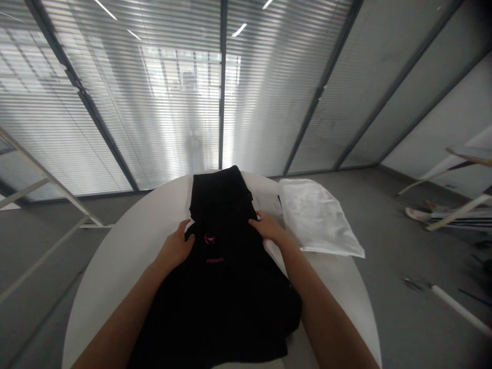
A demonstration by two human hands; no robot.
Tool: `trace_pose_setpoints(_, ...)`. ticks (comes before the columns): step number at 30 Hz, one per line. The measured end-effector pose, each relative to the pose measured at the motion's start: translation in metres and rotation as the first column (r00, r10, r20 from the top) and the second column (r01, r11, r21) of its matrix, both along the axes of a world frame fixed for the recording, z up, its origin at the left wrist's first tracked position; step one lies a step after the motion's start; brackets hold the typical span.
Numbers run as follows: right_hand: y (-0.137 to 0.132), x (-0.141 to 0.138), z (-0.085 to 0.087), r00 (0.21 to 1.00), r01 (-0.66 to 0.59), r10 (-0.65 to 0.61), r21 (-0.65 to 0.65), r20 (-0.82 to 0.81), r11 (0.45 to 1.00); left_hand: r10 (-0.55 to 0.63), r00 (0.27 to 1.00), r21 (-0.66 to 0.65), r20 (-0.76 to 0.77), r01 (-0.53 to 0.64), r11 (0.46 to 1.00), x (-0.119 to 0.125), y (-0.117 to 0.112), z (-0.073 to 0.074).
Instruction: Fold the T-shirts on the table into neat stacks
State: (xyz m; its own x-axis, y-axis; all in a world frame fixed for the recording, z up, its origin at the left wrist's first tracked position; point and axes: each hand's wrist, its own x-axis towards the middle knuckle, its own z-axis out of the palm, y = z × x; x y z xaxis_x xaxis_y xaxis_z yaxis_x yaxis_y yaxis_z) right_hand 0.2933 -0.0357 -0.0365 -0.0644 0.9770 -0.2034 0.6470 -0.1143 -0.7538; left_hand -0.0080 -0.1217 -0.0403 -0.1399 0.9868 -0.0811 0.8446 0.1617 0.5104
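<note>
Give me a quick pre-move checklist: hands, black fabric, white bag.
1. Left hand at the left edge of the black fabric: ok.
2. Right hand at its right edge: ok.
3. Pink lettering face up, uncovered: ok.
4. White bag fully on the table: not ok, its right corner extends past the rim.
5. Near end of the fabric fully on the table: cannot tell, it runs out of frame.

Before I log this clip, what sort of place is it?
Probably an office or studio-type room, though I can't be certain: slatted blinds between dark frames, a plain grey floor, and a curved-edge white table holding a black garment.
</note>
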Motion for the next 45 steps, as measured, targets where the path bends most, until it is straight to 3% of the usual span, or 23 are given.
trace_pose_setpoints(2,-0.018,0.004,0.003,0.982,-0.051,0.041,0.051,0.184,0.997,0.0,0.995,-0.071,-0.095,-0.007,0.997,0.002,-0.012,0.008)
trace_pose_setpoints(5,-0.053,0.014,0.004,0.917,-0.136,0.115,0.027,0.382,0.99,-0.011,0.981,-0.204,-0.193,-0.029,0.979,0.001,-0.039,0.018)
trace_pose_setpoints(10,-0.12,0.025,0.009,0.893,-0.174,0.148,0.022,0.425,0.984,-0.015,0.988,-0.247,-0.156,-0.024,0.969,-0.001,-0.092,0.022)
trace_pose_setpoints(15,-0.166,0.018,0.01,0.871,-0.22,0.18,0.035,0.458,0.975,0.014,0.993,-0.139,-0.115,-0.03,0.99,0.003,-0.124,0.01)
trace_pose_setpoints(17,-0.175,0.015,0.01,0.862,-0.246,0.205,0.027,0.463,0.969,0.035,0.999,-0.094,-0.03,-0.038,0.995,0.007,-0.13,0.006)
trace_pose_setpoints(20,-0.181,0.016,0.017,0.867,-0.28,0.24,0.03,0.437,0.959,0.034,0.961,-0.074,0.273,-0.014,0.997,0.019,-0.138,0.007)
trace_pose_setpoints(23,-0.181,0.025,0.03,0.83,-0.305,0.258,0.016,0.494,0.952,0.099,0.786,-0.131,0.611,-0.023,0.991,0.034,-0.146,0.015)
trace_pose_setpoints(25,-0.18,0.034,0.041,0.796,-0.291,0.23,0.021,0.56,0.956,0.164,0.683,-0.172,0.712,-0.057,0.984,0.04,-0.152,0.019)
trace_pose_setpoints(26,-0.18,0.039,0.047,0.79,-0.285,0.212,0.039,0.575,0.958,0.181,0.67,-0.172,0.72,-0.08,0.982,0.04,-0.155,0.019)
trace_pose_setpoints(28,-0.182,0.048,0.059,0.814,-0.3,0.2,0.1,0.545,0.949,0.17,0.728,-0.127,0.664,-0.115,0.985,0.034,-0.16,0.014)
trace_pose_setpoints(31,-0.192,0.05,0.08,0.886,-0.369,0.283,0.188,0.368,0.91,0.122,0.886,-0.025,0.447,-0.123,0.992,0.013,-0.163,0.0)
trace_pose_setpoints(33,-0.203,0.041,0.092,0.909,-0.404,0.362,0.221,0.208,0.888,0.112,0.951,0.012,0.289,-0.121,0.993,-0.003,-0.162,-0.006)
trace_pose_setpoints(36,-0.22,0.013,0.105,0.884,-0.453,0.467,0.273,0.016,0.849,0.097,0.983,0.004,0.158,-0.099,0.995,-0.021,-0.158,-0.003)
trace_pose_setpoints(41,-0.236,-0.046,0.103,0.776,-0.579,0.627,0.315,-0.069,0.752,0.006,0.936,-0.212,0.352,0.073,0.974,-0.03,-0.153,0.017)
trace_pose_setpoints(45,-0.237,-0.088,0.087,0.695,-0.657,0.715,0.342,-0.072,0.672,0.093,0.903,-0.201,0.42,-0.008,0.98,-0.02,-0.153,0.031)
